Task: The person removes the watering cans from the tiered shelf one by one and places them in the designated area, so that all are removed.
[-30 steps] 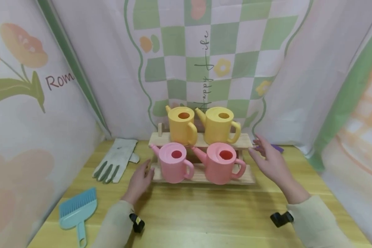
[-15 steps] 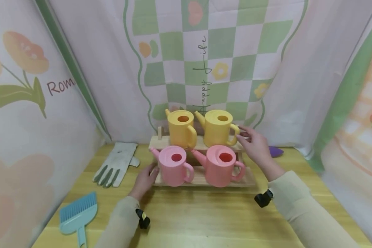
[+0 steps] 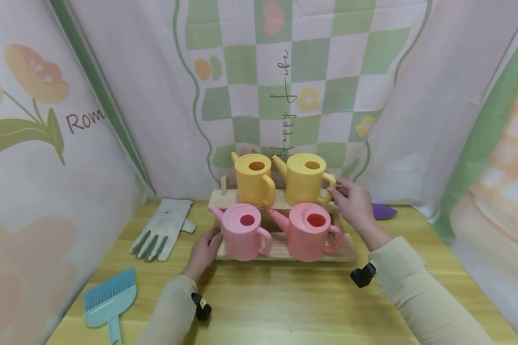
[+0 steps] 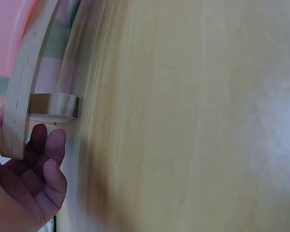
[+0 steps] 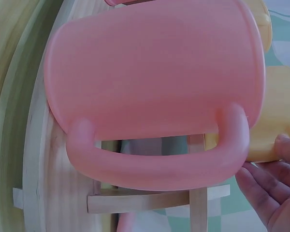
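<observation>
A two-tier wooden stand holds two yellow watering cans on top, the left one and the right one, and a light pink can and a coral can below. My left hand grips the left end of the lower board; in the left wrist view the hand has its fingers curled beside the board. At the right yellow can's handle, my right hand pinches with thumb and fingers. The coral can partly hides this in the right wrist view.
A white and grey glove lies left of the stand, with a light blue brush nearer the front left. Behind my right hand is a purple object. Curtains with printed patterns hang behind and at both sides.
My right hand has moved left from beside the stand to the right yellow can's handle. My left hand has come closer in and taken hold of the lower board's end.
</observation>
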`<state>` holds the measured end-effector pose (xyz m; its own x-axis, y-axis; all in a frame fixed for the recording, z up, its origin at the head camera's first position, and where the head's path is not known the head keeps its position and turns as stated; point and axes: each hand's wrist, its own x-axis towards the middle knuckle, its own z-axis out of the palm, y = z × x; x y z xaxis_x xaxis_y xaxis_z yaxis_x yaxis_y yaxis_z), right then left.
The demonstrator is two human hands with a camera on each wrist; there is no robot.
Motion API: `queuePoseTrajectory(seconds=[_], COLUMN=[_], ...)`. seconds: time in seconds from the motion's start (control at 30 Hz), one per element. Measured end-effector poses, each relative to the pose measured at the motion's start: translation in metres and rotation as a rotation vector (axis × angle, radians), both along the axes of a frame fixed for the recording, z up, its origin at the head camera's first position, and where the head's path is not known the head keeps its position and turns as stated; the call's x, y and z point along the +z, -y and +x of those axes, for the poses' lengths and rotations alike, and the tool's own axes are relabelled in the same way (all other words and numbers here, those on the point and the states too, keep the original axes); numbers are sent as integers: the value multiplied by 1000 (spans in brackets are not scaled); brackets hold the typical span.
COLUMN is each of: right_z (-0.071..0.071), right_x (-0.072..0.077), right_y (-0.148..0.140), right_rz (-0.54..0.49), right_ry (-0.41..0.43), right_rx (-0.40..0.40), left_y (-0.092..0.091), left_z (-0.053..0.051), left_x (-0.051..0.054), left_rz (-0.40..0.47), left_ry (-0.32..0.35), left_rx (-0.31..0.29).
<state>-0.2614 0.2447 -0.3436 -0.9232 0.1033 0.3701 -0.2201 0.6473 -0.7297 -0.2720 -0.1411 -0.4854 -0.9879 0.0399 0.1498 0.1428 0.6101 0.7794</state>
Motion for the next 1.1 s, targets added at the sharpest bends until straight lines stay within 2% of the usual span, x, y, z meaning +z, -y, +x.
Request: queuePoseTrajectory(seconds=[0.27, 0.5, 0.73, 0.9, 1.1], right_z=[2, 9, 20, 29, 42], right_x=[3, 13, 21, 23, 26], right_y=[-8, -24, -49, -72, -95], right_rz=[-43, -92, -114, -148, -146], right_ry=[-2, -10, -100, -66, -44], right_rx=[-33, -70, -90, -71, -124], left_y=[-1, 0, 1, 1, 1], left_z=[-3, -3, -2, -1, -1], left_x=[-4, -4, -3, -3, -3], left_rz=[-2, 6, -6, 7, -7], left_ry=[-1, -2, 12, 24, 20], left_rx=[-6, -5, -1, 1, 0])
